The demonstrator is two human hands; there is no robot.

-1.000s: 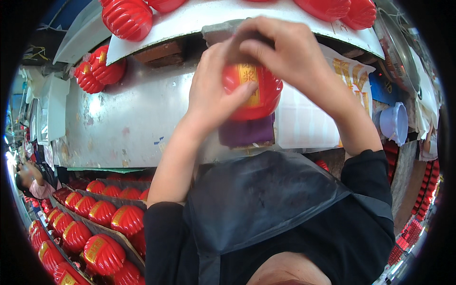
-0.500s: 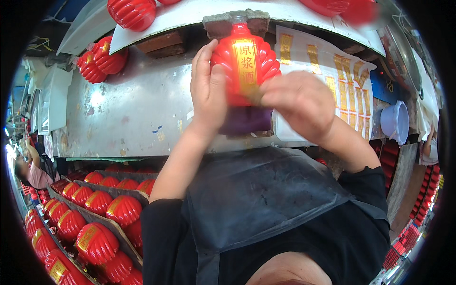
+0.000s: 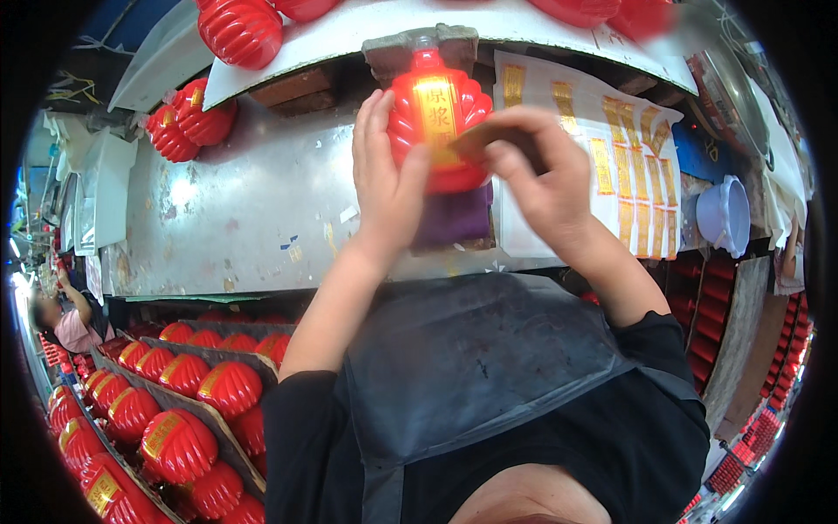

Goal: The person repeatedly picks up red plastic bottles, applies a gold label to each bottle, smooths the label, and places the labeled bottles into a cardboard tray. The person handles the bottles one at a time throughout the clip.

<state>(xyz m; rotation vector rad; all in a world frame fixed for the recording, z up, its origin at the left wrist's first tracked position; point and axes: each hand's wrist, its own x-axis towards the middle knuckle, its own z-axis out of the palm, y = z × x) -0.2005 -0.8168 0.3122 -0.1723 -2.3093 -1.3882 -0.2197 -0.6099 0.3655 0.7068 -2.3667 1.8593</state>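
Note:
A glossy red ribbed bottle (image 3: 400, 131) with a clear neck lies on its back, its neck away from me. Down its front runs a gold label (image 3: 436, 105) with red characters. My left hand (image 3: 384, 170) holds the bottle's left side, fingers along the ribs and thumb near the label. Between the fingers and thumb of my right hand (image 3: 550, 170) is a thin, flat brown scraper-like piece (image 3: 502, 138). Its edge is at the label's lower part. Motion blurs the right hand, and what the piece is made of cannot be told.
A purple cloth (image 3: 454, 218) lies under the bottle's base, and a grey padded block (image 3: 377, 58) supports its neck. To the right is a white sheet of gold labels (image 3: 602, 166), then a lilac bucket (image 3: 723, 217). Red bottles fill crates (image 3: 229, 389) at lower left. Others lie on the metal table (image 3: 236, 210).
My right hand has turned and shifted slightly up, bringing the brown piece into plain sight over the label. The left hand stays on the bottle. The whole view has shifted a little.

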